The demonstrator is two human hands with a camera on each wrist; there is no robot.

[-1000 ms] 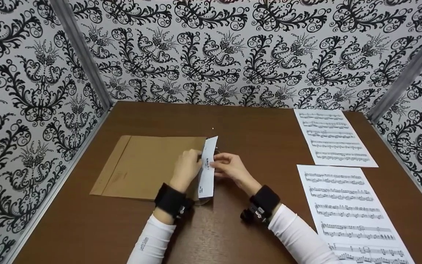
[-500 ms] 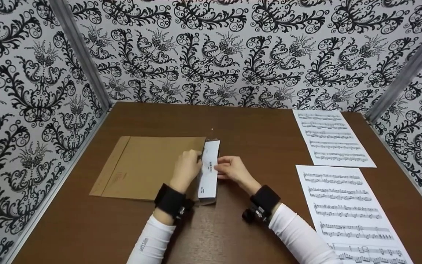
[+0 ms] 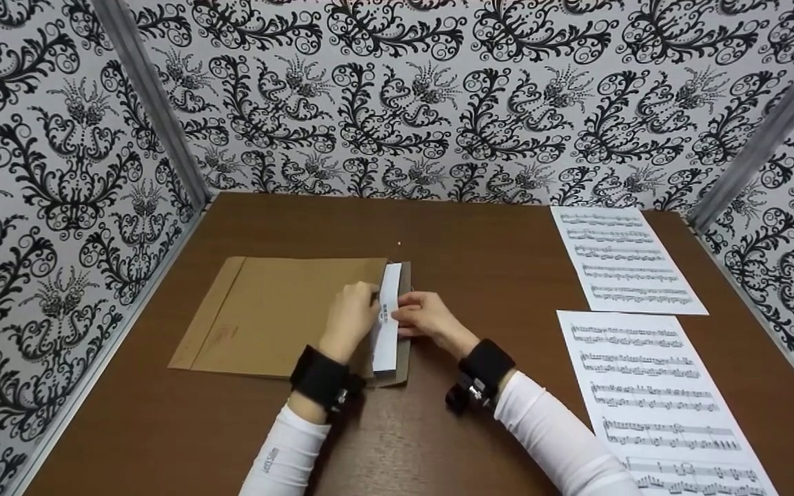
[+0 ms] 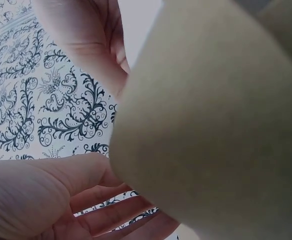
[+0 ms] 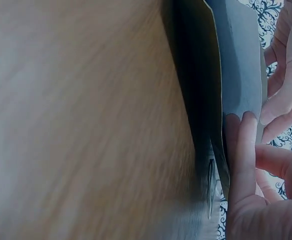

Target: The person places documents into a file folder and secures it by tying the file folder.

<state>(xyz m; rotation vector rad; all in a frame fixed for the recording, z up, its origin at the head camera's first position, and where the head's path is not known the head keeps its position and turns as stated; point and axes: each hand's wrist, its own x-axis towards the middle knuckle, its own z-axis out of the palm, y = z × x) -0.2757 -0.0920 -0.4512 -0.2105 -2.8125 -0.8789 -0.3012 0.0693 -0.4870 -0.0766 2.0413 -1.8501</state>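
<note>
Jutting from the envelope (image 3: 280, 317), paper (image 3: 386, 339) lies within the right grip (image 3: 433, 319).

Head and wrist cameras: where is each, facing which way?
Head: on the head, facing forward and down at the envelope and paper; left hand, right hand and sleeves show.
Left wrist: on that wrist, facing the envelope; both hands show.
Right wrist: on that wrist, facing table and envelope; both hands show.
Wrist views share the patterned wall.

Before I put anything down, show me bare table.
Bare: tabletop between brown envelope and back wall; between right hand and the sheet music; front left, between envelope and left sleeve. Crowded: the envelope's right end, with left hand, right hand and white paper close together.
</note>
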